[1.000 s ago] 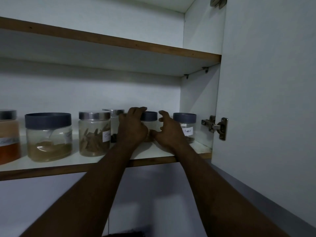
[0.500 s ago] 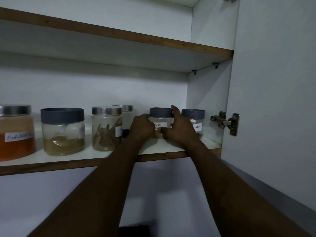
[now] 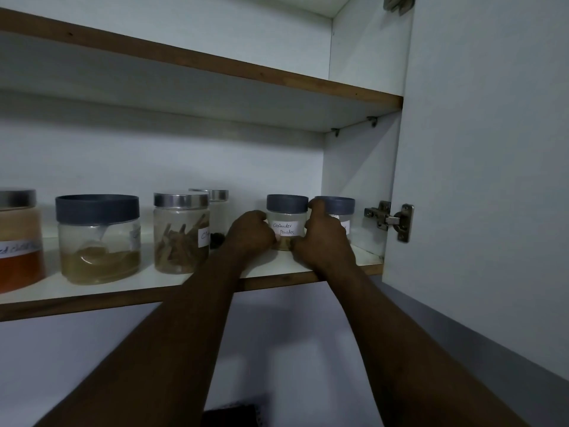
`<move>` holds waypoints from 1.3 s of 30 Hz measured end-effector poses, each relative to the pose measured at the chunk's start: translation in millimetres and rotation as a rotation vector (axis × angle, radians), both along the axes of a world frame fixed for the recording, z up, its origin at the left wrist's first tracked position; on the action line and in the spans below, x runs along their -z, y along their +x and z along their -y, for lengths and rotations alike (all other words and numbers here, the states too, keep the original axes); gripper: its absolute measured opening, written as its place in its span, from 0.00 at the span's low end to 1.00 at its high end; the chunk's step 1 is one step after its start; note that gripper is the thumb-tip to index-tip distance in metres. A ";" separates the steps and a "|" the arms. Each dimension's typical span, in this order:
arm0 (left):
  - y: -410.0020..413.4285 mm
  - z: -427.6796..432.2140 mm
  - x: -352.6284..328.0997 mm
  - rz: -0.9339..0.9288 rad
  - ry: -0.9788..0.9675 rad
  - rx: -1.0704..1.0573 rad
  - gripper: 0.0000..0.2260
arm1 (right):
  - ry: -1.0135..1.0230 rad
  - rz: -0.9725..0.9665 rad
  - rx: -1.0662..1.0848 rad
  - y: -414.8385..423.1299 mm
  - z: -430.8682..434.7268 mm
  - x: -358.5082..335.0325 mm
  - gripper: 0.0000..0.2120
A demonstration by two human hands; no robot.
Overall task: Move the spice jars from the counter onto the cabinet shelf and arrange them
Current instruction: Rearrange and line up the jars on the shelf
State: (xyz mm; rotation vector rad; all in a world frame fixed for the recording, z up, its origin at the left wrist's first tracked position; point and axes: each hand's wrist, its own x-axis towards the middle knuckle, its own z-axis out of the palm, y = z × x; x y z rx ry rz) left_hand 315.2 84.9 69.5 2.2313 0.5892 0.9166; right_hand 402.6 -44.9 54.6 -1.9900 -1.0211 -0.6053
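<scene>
The left hand (image 3: 251, 232) and right hand (image 3: 326, 238) clasp the small grey-lidded glass coriander jar (image 3: 286, 224) near the shelf's (image 3: 123, 291) right end. A nudge rightward could knock the neighbouring grey-lidded jar (image 3: 338, 206).

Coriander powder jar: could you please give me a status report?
Left hand and right hand grip coriander powder jar. Jar upright on shelf. Grey-lidded jar close on its right.

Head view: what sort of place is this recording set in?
Probably a home kitchen: a wall cabinet's open door on its hinge, and a shelf of labelled spice jars, including a coriander powder jar.
</scene>
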 end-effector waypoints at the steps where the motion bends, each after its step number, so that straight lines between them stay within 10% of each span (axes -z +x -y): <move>1: 0.7 0.1 0.9 0.003 -0.026 0.011 0.21 | -0.004 -0.010 0.007 -0.8 0.9 0.6 0.33; 39: 11.3 -0.3 12.7 -0.091 0.266 0.006 0.40 | -0.001 -0.005 0.065 -9.1 17.0 4.5 0.12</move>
